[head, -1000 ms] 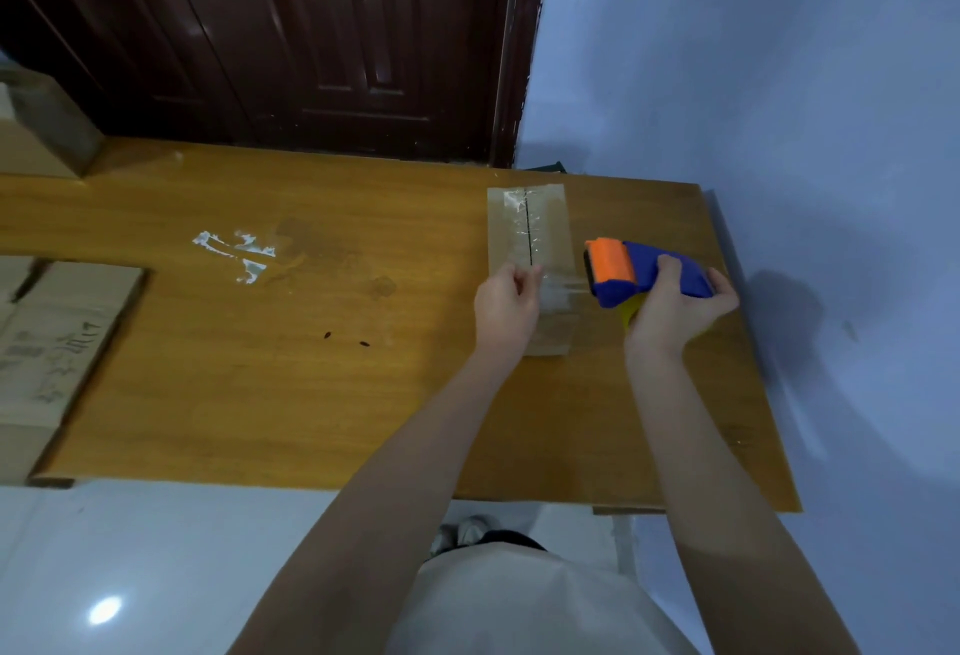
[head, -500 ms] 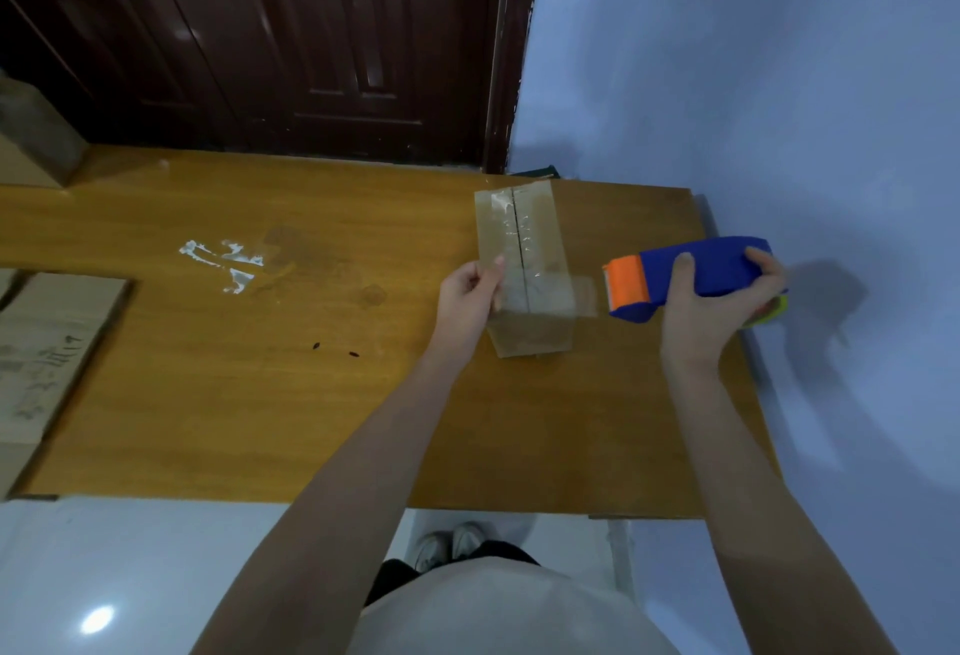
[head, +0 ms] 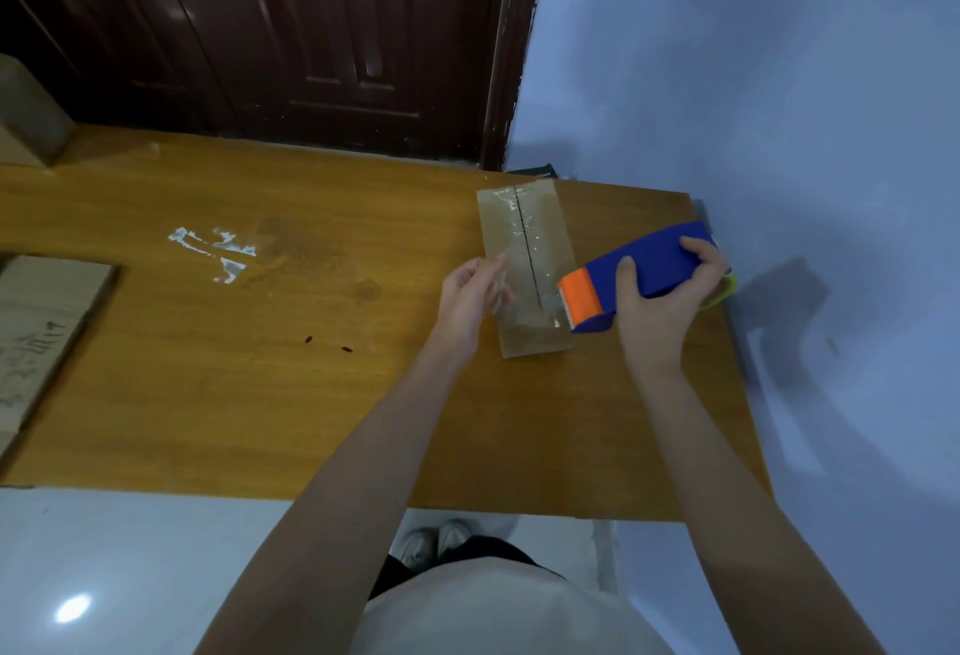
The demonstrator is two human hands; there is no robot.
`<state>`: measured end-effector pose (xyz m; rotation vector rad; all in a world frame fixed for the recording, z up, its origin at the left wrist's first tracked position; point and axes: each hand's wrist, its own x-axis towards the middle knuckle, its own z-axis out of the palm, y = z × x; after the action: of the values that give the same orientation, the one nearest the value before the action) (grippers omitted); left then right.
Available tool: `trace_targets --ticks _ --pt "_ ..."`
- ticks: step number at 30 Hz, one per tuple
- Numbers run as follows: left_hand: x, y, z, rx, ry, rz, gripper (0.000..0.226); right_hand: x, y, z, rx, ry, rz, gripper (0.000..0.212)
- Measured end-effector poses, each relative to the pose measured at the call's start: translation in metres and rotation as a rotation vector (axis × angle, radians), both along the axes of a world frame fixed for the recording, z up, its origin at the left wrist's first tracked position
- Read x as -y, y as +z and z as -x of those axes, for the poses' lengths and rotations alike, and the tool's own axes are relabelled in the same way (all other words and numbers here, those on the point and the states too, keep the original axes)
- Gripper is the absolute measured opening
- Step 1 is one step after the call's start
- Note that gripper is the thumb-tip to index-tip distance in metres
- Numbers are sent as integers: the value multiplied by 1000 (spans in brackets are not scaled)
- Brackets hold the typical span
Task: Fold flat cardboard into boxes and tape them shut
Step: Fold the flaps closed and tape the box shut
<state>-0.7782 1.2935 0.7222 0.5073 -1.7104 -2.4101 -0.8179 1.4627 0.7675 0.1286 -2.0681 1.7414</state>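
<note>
— So, where is the box (head: 524, 259) sitting?

— On the desk (head: 260, 394), toward its far right end near the wall, long side running away from me. Clear tape lies along the centre seam.

— How do I expect it to handle?

— Light and hollow, I judge: thin cardboard that dents if I squeeze the middle. The taped top looks glossy, so probably slick there. I would steady it by a side wall or a corner, where the folds make it stiffest, and press down rather than pinch.

— And my hands?

— They are apart, one on each side of the box. My left hand (head: 470, 298) is at the box's left edge, fingers reaching onto the top near the close end; whether they pinch a tape end or only press the cardboard, I cannot tell. My right hand (head: 662, 306) is wrapped round the blue tape dispenser (head: 639, 269), thumb on the near side, fingers over the far side. Its orange nose points left at the close end of the seam, just at the box's top.

— Arms?

— Both are stretched forward, the right wrist cocked so the dispenser tilts nose-down.
</note>
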Motion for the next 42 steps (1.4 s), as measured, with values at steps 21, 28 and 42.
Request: trace_targets --ticks 21,28,42 --pt "15 28 2 79 -147 23 56 11 39 34 661 488 -320 37" --pt "29 43 -4 66 -175 -1 32 21 37 15 828 516 -386 43" --pt "67 28 -15 202 -114 57 25 13 18 0 908 389 -193 40"
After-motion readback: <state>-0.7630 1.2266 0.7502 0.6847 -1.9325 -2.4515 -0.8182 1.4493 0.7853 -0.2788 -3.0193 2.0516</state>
